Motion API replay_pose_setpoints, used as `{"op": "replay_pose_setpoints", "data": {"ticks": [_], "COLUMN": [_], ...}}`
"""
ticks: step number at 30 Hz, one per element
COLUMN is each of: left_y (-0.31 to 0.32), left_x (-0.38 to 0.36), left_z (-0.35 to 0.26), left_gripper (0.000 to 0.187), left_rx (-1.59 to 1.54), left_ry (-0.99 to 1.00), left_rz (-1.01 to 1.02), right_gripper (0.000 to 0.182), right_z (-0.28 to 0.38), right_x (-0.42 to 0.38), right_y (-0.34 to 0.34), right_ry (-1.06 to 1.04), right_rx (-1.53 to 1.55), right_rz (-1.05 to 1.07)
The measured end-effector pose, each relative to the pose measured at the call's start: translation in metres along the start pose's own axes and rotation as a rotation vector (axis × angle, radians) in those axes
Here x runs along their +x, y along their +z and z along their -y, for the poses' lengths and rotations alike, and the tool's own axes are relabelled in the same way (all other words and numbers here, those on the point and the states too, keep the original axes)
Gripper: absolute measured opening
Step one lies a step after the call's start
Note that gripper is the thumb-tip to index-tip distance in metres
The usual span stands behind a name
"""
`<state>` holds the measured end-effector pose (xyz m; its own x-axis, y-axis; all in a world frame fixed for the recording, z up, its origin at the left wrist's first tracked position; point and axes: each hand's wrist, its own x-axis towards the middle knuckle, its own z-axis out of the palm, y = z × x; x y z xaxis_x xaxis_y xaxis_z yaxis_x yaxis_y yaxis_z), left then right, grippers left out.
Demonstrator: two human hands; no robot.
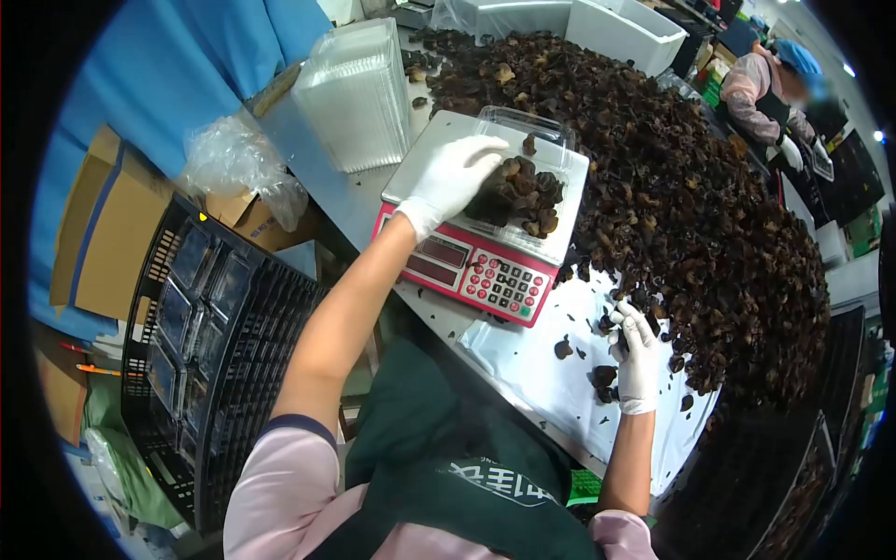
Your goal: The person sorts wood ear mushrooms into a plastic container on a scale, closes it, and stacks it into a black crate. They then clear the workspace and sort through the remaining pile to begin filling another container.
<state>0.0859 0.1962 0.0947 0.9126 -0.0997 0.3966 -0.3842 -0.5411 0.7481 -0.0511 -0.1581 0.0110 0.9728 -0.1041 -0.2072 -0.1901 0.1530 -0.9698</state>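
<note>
My left hand (455, 179), in a white glove, reaches over the scale (495, 271) with its fingers stretched out and apart. It is beside a heap of dark wood ear mushrooms (521, 196) on the steel pan. A clear plastic box (530, 124) shows at the back of the pan, partly hidden by the mushrooms and my hand. Lower right, above a white sheet (532, 373), my gloved right hand (637, 359) has its fingers curled together. A small dark mushroom piece shows between its fingertips. Loose mushroom pieces (605, 378) lie around it.
A large mound of wood ear mushrooms (644, 168) covers the table's right side. Stacked clear trays (359, 93) stand at back left. A black crate (224, 345) holds packed boxes at left. White bins (625, 35) stand behind. Another person (765, 93) works at far right.
</note>
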Motion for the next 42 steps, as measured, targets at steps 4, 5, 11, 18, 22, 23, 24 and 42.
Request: {"op": "replay_pose_setpoints", "data": {"ticks": [4,5,11,18,22,23,24,42], "left_y": [-0.039,-0.049,-0.094,-0.099,-0.088,-0.087,-0.083,-0.026], "left_x": [-0.009,-0.014,-0.051,-0.067,-0.063,-0.064,-0.064,-0.056], "left_z": [0.001,0.006,0.037,0.048,0.051,0.053,0.054,0.029], "left_gripper": [0.023,0.022,0.022,0.026,0.026,0.026,0.026,0.043], "left_rx": [-0.096,-0.100,-0.127,-0.141,-0.158,-0.160,-0.184,0.022], "left_ry": [0.002,-0.014,-0.213,-0.233,-0.230,-0.231,-0.241,-0.428], "left_rz": [-0.245,-0.313,-0.588,-0.593,-0.574,-0.574,-0.556,-0.074], "right_gripper": [0.033,0.033,0.035,0.034,0.034,0.031,0.029,0.051], "right_z": [0.000,0.003,-0.005,-0.005,0.002,0.003,0.004,0.081], "right_x": [-0.001,-0.002,0.002,0.002,0.003,0.004,0.005,0.187], "right_y": [0.002,0.001,-0.017,-0.024,-0.015,-0.013,-0.012,0.093], "right_ry": [-0.005,-0.002,0.005,0.025,0.022,0.013,0.005,-0.700], "right_rx": [-0.013,-0.005,-0.131,-0.197,-0.270,-0.270,-0.270,-1.117], "right_rz": [-0.013,-0.014,-0.078,-0.070,-0.074,-0.078,-0.083,-0.160]}}
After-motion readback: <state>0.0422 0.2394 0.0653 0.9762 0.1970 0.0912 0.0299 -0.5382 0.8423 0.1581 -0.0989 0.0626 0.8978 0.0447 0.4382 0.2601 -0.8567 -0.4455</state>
